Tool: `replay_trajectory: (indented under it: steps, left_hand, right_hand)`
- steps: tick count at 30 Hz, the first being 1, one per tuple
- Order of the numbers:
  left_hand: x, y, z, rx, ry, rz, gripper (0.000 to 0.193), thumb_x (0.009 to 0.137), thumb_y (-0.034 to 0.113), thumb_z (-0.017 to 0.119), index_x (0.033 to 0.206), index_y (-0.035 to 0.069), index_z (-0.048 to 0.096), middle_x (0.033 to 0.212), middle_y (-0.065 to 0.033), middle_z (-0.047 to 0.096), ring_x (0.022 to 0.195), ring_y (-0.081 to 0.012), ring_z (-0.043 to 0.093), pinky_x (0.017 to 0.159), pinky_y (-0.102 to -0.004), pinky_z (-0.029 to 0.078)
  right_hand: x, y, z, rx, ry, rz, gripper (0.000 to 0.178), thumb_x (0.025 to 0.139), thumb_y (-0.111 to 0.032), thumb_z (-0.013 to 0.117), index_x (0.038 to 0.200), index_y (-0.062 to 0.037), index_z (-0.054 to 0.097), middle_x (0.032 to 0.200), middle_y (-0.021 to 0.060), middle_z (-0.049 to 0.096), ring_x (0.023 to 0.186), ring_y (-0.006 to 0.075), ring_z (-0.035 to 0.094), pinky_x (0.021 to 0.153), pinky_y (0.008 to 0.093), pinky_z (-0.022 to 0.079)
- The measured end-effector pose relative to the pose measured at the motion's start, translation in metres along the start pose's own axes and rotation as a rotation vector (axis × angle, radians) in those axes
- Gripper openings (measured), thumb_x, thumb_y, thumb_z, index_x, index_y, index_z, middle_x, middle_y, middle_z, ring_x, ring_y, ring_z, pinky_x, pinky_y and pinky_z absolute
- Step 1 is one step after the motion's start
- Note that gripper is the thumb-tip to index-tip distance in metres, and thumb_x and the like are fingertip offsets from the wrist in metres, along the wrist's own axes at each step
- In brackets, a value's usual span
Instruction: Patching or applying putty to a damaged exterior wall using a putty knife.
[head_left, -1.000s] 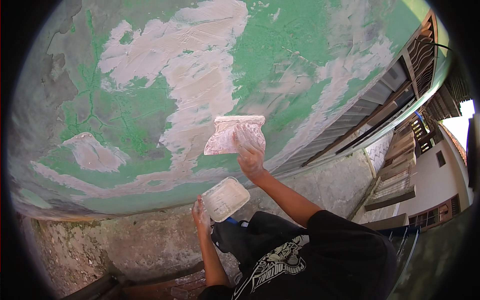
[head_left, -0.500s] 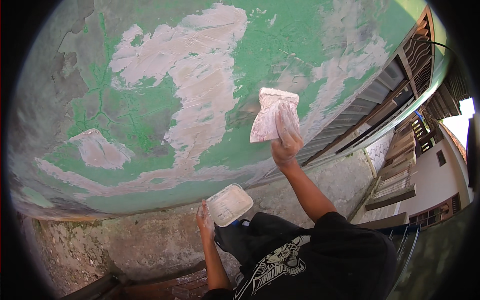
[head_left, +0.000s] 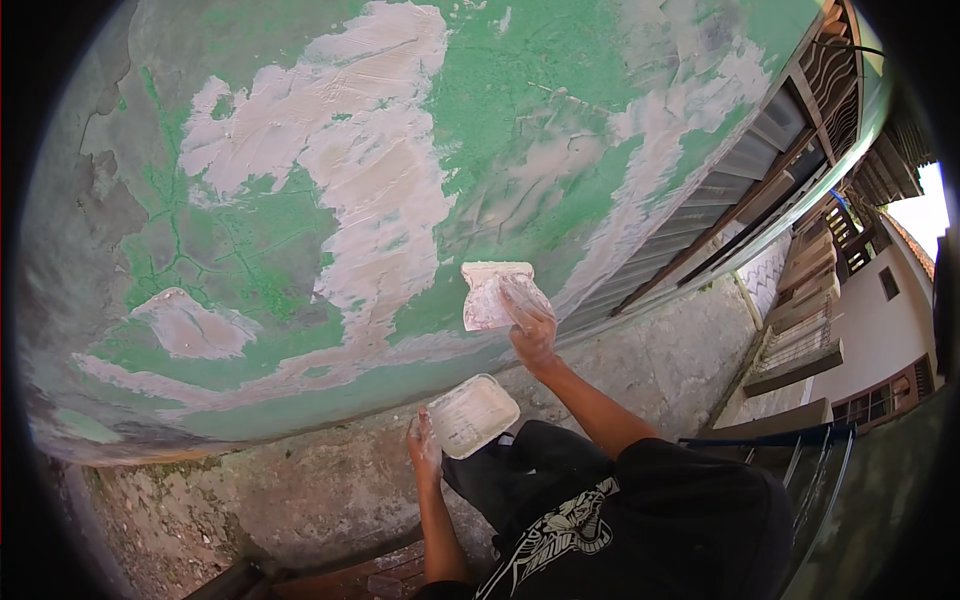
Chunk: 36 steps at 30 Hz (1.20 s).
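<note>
Right hand (head_left: 533,328): fingers (head_left: 519,301) closed on a flared spreader (head_left: 484,303), pinkish-white, its upper edge thick with pale paste. Spreader is in front of the lower part of the green wall (head_left: 510,75), right of the tall pale patch (head_left: 385,165); cannot tell whether its edge touches the surface.

Left hand (head_left: 425,447): gripping a shallow tray (head_left: 476,415) by its left side. Tray rectangular with rounded corners, inside smeared whitish, held tilted below the spreader and apart from it. Both hands dusted white.

Wall: green paint cracked at left, grey where bare. Small separate patch (head_left: 195,325) lower left; a pale streak runs from it side along the wall's foot. Slatted window (head_left: 745,185) at right. Concrete ground (head_left: 335,480) below, stained. Person wears a black shirt (head_left: 690,510) with a pale print.
</note>
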<state>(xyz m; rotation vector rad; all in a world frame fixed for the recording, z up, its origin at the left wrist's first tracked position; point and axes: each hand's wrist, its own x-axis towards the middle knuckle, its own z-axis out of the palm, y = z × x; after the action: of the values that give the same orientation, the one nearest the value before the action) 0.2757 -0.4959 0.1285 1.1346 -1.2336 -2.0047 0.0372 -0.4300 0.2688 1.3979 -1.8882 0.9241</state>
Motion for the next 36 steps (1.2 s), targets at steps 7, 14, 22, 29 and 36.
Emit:
replay_trajectory:
  steps: [7,14,22,29,36]
  left_hand:
    - [-0.004,-0.006,0.006,-0.032,-0.009,-0.044,0.057,0.097,0.048,0.05,0.105,-0.007,0.063,0.093,-0.0098,0.066,0.085,-0.0159,0.058,0.079,-0.0309,0.047]
    - [0.0,-0.022,0.008,-0.077,-0.037,-0.004,0.053,0.097,0.046,0.05,0.1,-0.006,0.063,0.09,-0.0079,0.065,0.082,-0.0148,0.057,0.077,-0.0308,0.047]
    - [0.002,-0.029,0.009,-0.045,-0.018,0.026,0.051,0.098,0.046,0.05,0.097,-0.003,0.063,0.086,-0.0064,0.064,0.08,-0.0132,0.055,0.075,-0.0304,0.046]
    - [0.002,-0.039,0.017,-0.034,-0.006,0.005,0.053,0.098,0.047,0.049,0.095,-0.003,0.062,0.084,-0.0056,0.062,0.079,-0.0136,0.052,0.074,-0.0307,0.044]
    - [-0.003,-0.039,0.011,-0.064,0.001,0.005,0.051,0.098,0.047,0.05,0.093,-0.003,0.061,0.082,-0.0046,0.06,0.077,-0.0132,0.05,0.073,-0.0296,0.044]
  right_hand:
    - [0.09,-0.034,-0.021,0.006,0.255,-0.086,0.066,0.053,0.016,0.047,0.114,0.0002,0.067,0.116,0.0186,0.065,0.111,0.0349,0.062,0.098,0.0394,0.047]
    - [0.031,0.032,0.021,-0.137,0.061,-0.268,0.056,0.06,0.007,0.055,0.114,-0.0012,0.066,0.12,0.0162,0.064,0.112,0.0351,0.061,0.093,0.0411,0.051]
    - [0.056,0.0,-0.051,-0.023,-0.014,-0.397,0.044,0.063,0.006,0.062,0.105,-0.0043,0.07,0.113,0.0128,0.067,0.104,0.0314,0.065,0.09,0.0369,0.053]
    - [0.089,-0.011,-0.007,-0.165,0.06,-0.444,0.045,0.065,-0.002,0.059,0.108,-0.005,0.069,0.113,0.0111,0.068,0.103,0.0296,0.067,0.081,0.0339,0.056]
    - [0.028,0.01,-0.009,-0.075,-0.112,-0.371,0.047,0.063,0.001,0.06,0.108,-0.004,0.069,0.114,0.0118,0.067,0.101,0.0293,0.067,0.082,0.0351,0.056]
